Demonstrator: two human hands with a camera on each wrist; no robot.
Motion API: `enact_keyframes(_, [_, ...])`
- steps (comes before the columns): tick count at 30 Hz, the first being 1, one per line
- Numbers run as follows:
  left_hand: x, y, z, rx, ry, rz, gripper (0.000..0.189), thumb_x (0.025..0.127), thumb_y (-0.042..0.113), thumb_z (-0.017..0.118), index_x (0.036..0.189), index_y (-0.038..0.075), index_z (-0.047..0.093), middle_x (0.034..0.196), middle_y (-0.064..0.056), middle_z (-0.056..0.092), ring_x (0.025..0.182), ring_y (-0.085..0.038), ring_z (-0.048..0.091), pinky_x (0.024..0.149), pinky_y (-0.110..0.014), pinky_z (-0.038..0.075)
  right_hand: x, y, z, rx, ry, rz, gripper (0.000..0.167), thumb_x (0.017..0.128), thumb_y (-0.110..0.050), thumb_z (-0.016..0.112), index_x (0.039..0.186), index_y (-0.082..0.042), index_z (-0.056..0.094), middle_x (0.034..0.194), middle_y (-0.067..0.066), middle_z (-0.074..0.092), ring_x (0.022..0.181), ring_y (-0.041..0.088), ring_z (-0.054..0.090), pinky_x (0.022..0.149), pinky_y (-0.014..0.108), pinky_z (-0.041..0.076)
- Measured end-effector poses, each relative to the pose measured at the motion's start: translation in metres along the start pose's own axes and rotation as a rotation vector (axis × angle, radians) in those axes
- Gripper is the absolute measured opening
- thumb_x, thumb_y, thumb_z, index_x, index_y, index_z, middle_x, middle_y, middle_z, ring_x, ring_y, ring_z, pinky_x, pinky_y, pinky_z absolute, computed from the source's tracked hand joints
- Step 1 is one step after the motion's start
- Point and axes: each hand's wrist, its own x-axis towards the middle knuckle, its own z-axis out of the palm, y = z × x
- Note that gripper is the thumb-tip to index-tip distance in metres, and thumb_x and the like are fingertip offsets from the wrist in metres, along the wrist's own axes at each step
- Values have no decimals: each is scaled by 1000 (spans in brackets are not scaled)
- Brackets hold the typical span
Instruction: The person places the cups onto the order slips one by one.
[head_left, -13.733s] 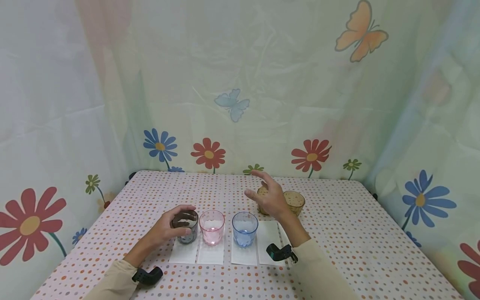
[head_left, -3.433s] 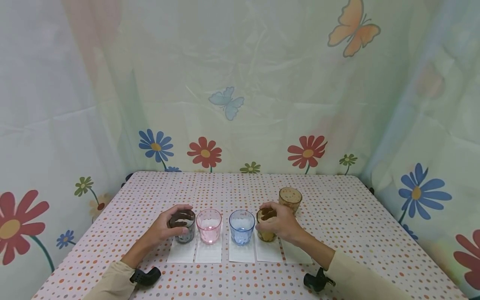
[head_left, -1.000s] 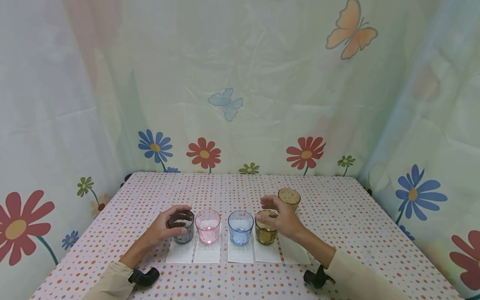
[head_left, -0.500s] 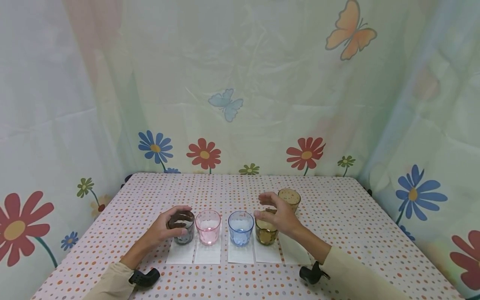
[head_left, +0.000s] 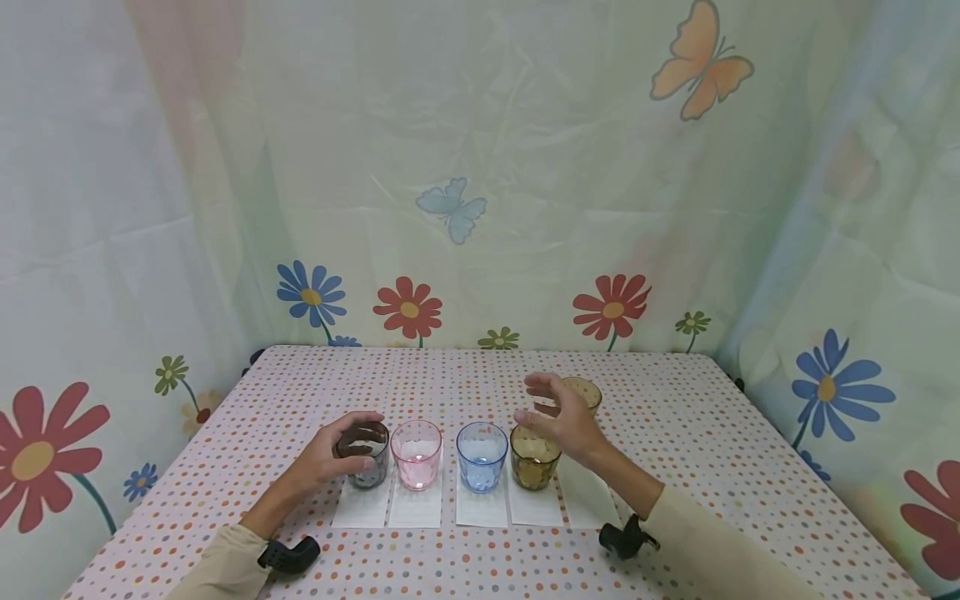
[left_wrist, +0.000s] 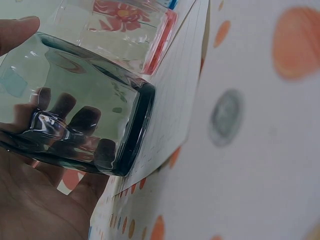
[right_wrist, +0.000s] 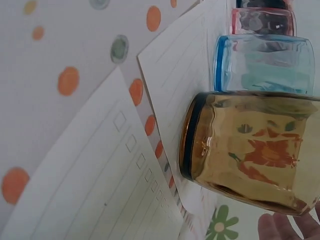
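My left hand (head_left: 324,454) grips a smoky grey glass (head_left: 372,475), thumb on one side and fingers round the other, as the left wrist view also shows. Beside it stand a pink glass (head_left: 417,458) and a blue glass (head_left: 482,460), each upright on a white lined sheet. An amber glass (head_left: 534,471) rests on the fourth sheet. Above and behind its rim is my right hand (head_left: 568,423), fingers parted and holding nothing. A second amber glass (head_left: 587,390) stands farther back, partly hidden by that hand.
A fifth lined sheet (head_left: 591,502) lies at the row's right end, under my right forearm. The table (head_left: 675,433) has a dotted cover, with printed curtains round its back and sides. A black device (head_left: 628,537) is strapped at each wrist.
One amber glass has come from the back onto the fourth sheet. My right hand has let go of it and moved back toward the other amber glass. The left hand keeps its grip.
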Motion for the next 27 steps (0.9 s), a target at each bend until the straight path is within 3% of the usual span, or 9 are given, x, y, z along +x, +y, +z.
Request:
enact_keyframes(8, [0,1,0,-3,3,11,58,91,8,68,145,-1,46,134,-22,59,121,-42,60,101,-50,53,6,4,-4,19,60,-86,61,90,-14,78,140,4,48,144,25,51,138,41,46,112,54,42])
enact_keyframes(16, [0,2,0,-6,-2,18,58,91,7,68,145,0,46,136,-25,57,121,-38,60,101,-42,54,10,8,-9,11,100,-125,62,90,-12,78,141,5,46,143,25,52,137,41,48,114,48,41])
enact_keyframes(22, [-1,1,0,-16,-6,14,60,92,7,68,145,-4,44,137,-28,55,121,-34,61,100,-31,54,13,9,-14,-31,97,-97,62,90,-15,78,142,3,47,145,23,51,138,42,46,115,49,40])
enact_keyframes(27, [-1,1,0,-38,-16,27,59,92,5,67,145,-4,44,136,-26,55,122,-32,61,102,-42,54,17,12,-18,-62,103,-95,63,90,-18,79,141,1,48,146,23,50,139,42,45,115,52,40])
